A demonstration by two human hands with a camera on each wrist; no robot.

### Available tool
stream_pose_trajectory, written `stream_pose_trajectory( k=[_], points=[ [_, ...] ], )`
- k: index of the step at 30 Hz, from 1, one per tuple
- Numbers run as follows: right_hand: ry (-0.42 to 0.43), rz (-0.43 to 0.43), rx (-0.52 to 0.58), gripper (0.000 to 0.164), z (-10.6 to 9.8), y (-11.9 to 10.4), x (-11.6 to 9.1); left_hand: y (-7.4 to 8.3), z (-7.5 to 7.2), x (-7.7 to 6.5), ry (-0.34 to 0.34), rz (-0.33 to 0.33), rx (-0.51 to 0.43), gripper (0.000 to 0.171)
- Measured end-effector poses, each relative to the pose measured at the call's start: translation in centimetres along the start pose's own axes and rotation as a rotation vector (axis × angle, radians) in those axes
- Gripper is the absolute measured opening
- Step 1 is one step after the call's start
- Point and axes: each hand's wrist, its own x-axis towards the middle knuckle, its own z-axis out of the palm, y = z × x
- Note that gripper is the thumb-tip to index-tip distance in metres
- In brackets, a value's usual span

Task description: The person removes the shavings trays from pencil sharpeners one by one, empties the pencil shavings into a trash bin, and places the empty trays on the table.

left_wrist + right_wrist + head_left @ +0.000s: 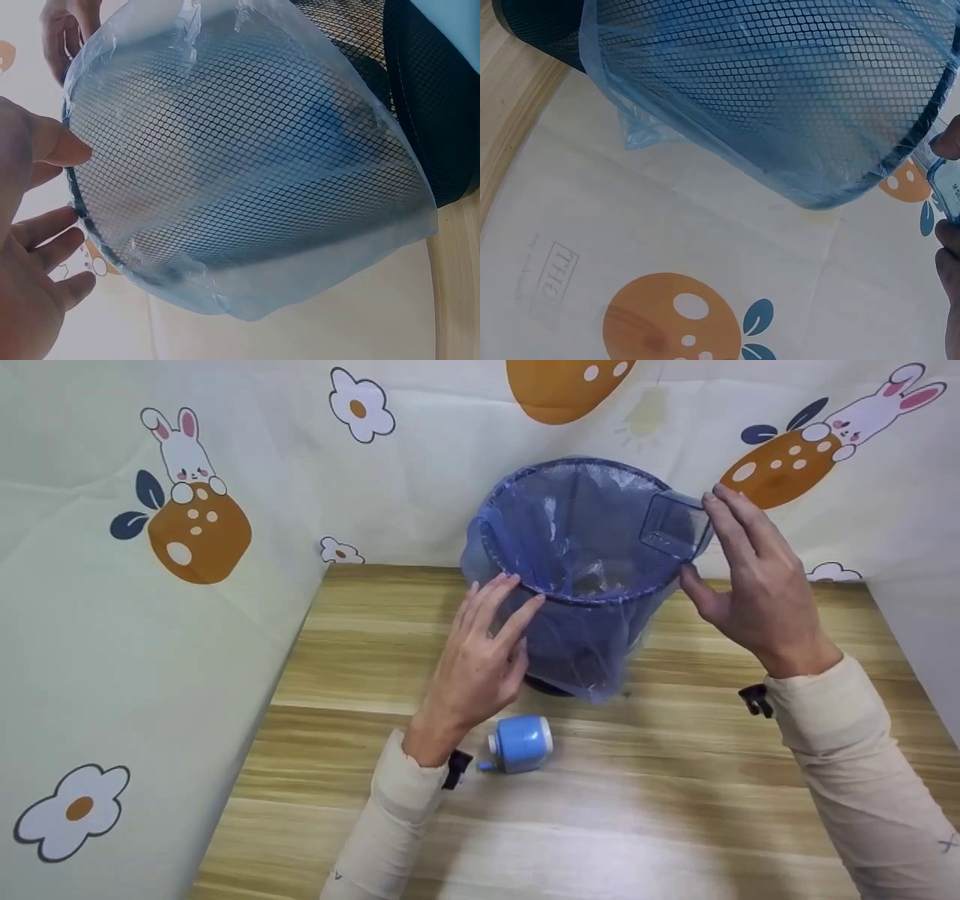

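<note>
My right hand (769,585) pinches a small clear plastic box (675,526), tilted over the right side of the bin's rim. In the right wrist view, the box (949,184) shows only partly at the right edge, between thumb and fingers. A dark mesh waste bin (592,601) is lined with a translucent blue bag (604,679) folded over its rim. My left hand (476,660) touches the near left rim with loosely extended fingers. On the table below it lies a blue crank pencil sharpener (523,744) with white ends. The bin's contents are hard to make out.
The bin stands at the back of a wood-grain table (360,660). Behind and to the sides hangs a pale cloth (255,405) printed with rabbits, oranges and flowers. Both wrists carry black clips (756,701) at the sleeves.
</note>
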Motion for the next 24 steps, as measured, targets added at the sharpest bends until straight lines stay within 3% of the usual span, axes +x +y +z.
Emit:
stream_pose_trajectory(
  k=[24],
  points=[
    [0.061,0.127,-0.005,0.063,-0.5,0.2,-2.4,-0.6,0.0,-0.9,0.011,-0.008,-0.007,0.05]
  ],
)
